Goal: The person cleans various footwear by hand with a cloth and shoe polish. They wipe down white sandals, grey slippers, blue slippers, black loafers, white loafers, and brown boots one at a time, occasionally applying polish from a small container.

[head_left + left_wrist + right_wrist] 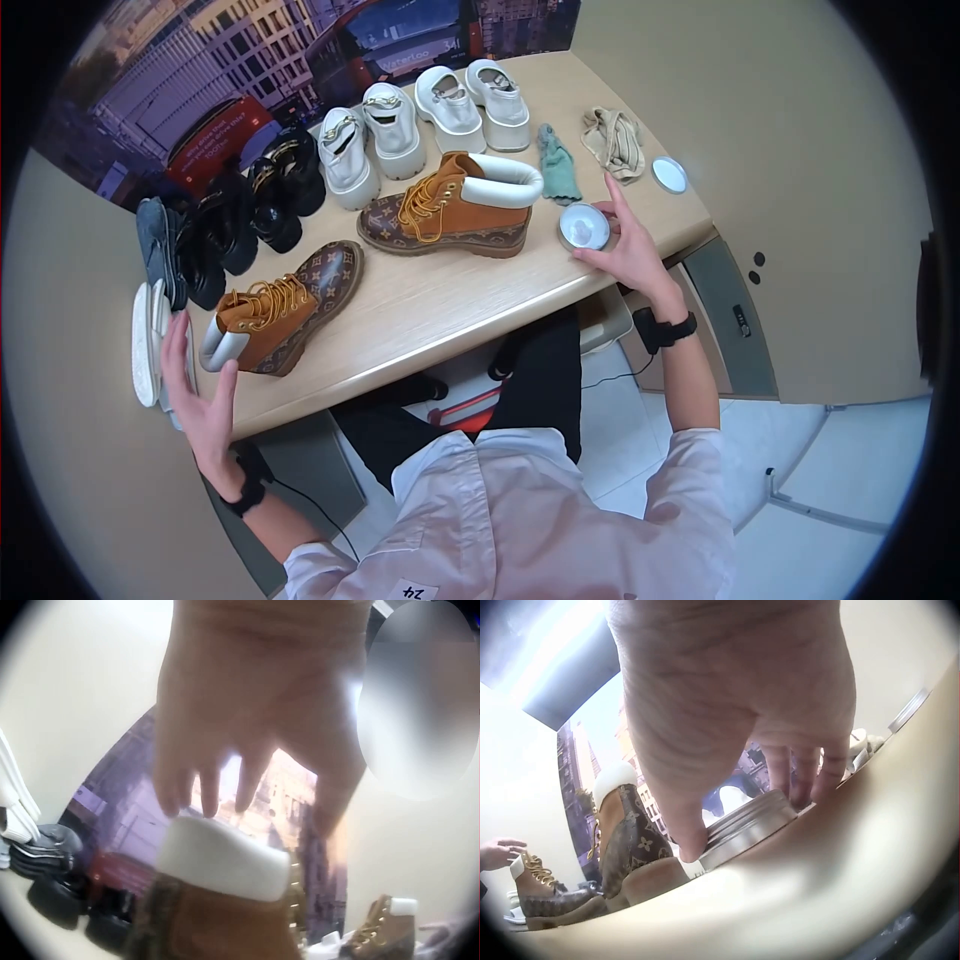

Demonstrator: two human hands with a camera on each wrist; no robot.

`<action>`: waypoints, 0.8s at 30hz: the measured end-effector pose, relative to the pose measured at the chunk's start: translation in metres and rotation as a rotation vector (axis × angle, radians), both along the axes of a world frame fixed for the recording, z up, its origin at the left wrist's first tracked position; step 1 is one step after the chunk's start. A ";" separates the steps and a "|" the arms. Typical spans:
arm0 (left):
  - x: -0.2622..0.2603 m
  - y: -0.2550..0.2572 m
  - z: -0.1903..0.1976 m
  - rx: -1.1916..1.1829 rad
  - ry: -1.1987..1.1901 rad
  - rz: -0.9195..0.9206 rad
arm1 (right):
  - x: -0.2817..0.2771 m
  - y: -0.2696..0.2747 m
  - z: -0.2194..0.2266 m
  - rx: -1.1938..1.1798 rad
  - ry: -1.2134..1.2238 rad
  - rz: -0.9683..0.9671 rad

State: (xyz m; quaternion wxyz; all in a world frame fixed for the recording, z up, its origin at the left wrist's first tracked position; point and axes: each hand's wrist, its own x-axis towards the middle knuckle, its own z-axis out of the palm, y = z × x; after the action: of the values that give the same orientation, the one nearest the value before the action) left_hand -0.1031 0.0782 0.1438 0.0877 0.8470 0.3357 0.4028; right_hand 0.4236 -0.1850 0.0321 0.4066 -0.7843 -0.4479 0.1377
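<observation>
At the table's right, the right hand (632, 250) has its thumb and fingers round a low round tin (584, 228); in the right wrist view the tin (748, 831) sits on the table between thumb and fingers. The left hand (203, 405), fingers spread, is beside the white collar of a brown lace-up boot (275, 318). From the left wrist view, the left hand (259, 712) is over that boot's collar (225, 859) with nothing held; contact cannot be told. A second boot (455, 210) stands upright between the hands, toe to the left.
White shoes (395, 135) and black shoes (215, 240) line the table's back and left. A green cloth (557, 168), a beige cloth (614, 145) and a round lid (669, 175) lie at the right. White slippers (146, 345) are at the left edge.
</observation>
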 end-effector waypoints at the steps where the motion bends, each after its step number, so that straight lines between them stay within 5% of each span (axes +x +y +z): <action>1: 0.002 -0.012 -0.006 -0.071 -0.060 -0.035 | -0.001 0.000 0.002 0.007 0.028 -0.014; 3: 0.004 -0.041 -0.020 -0.208 -0.180 -0.097 | -0.010 -0.002 0.009 0.022 0.088 -0.033; 7: 0.079 -0.107 -0.042 -1.155 -0.216 -0.663 | -0.056 -0.008 0.038 0.202 -0.010 0.141; 13: 0.165 -0.123 -0.092 -1.781 -0.329 -1.096 | -0.139 0.002 0.073 0.359 0.003 0.592; 15: 0.171 -0.127 -0.079 -1.959 -0.465 -1.070 | -0.150 0.009 0.075 0.382 -0.029 0.627; 20: 0.159 -0.115 -0.097 -1.935 -0.541 -0.958 | -0.126 0.016 0.082 0.313 0.199 0.644; 21: 0.155 -0.114 -0.099 -1.925 -0.552 -0.919 | -0.095 0.023 0.078 0.336 0.136 0.589; 24: 0.141 -0.106 -0.107 -1.888 -0.586 -0.836 | 0.001 0.070 0.054 0.373 0.224 -0.181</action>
State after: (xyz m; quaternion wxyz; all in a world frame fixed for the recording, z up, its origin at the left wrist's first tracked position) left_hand 0.0380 -0.0282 0.0373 0.9150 0.3547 0.1604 0.1060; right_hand 0.4248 -0.1149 0.0856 0.6022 -0.7126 -0.3454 0.1017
